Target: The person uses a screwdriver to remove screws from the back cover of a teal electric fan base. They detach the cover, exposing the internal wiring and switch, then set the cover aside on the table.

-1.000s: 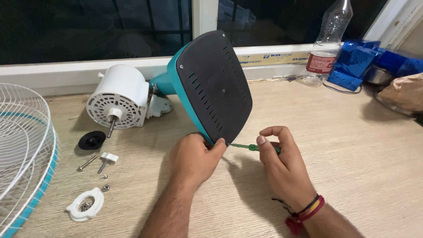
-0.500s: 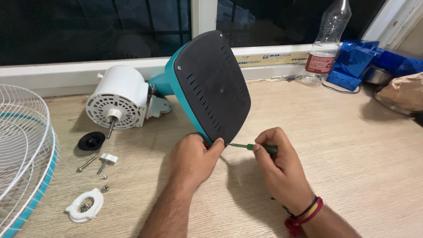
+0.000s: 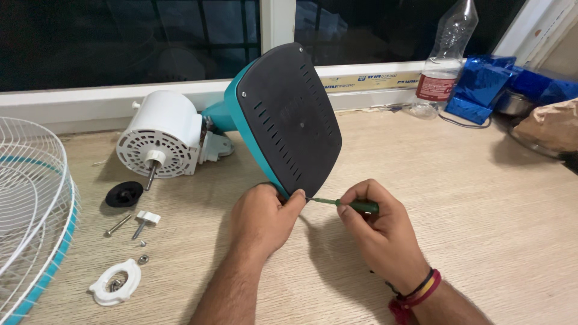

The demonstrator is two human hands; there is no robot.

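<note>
A: Screwdriver (image 3: 352, 205), small, green handle, pinched in the right hand (image 3: 376, 232); fingers closed round the handle, tip set at the lower corner of the black base plate (image 3: 289, 117).

B: Left hand (image 3: 262, 219)?

A: Curled shut on the lower edge of the fan base (image 3: 232, 102), thumb lying on the plate rim just beside the tip. Base stands tilted on its edge on the surface (image 3: 457, 198), plate facing the camera, teal shell behind it. White motor (image 3: 161, 133) lies on the surface behind the base, shaft pointing forward.

B: Risks, as judged from this?

A: Three. One: thumb sits right next to the tip, so a slip off the screw head could jab it. Two: base is balanced on a narrow edge and held only by that one grip; a hard sideways push could roll it toward the motor. Three: driver is thin, and if it sits skewed in the head it may cam out and chew the slot. Cannot tell from here whether the tip is seated.

B: Loose parts?

A: Left of the hands, well apart: black cap (image 3: 124, 194), two bolts (image 3: 118, 224), white bracket (image 3: 115, 281) with small hardware in it, a nut or two. Wire grille (image 3: 30, 204) at far left. A freed screw could roll among these and get mixed up.
</note>
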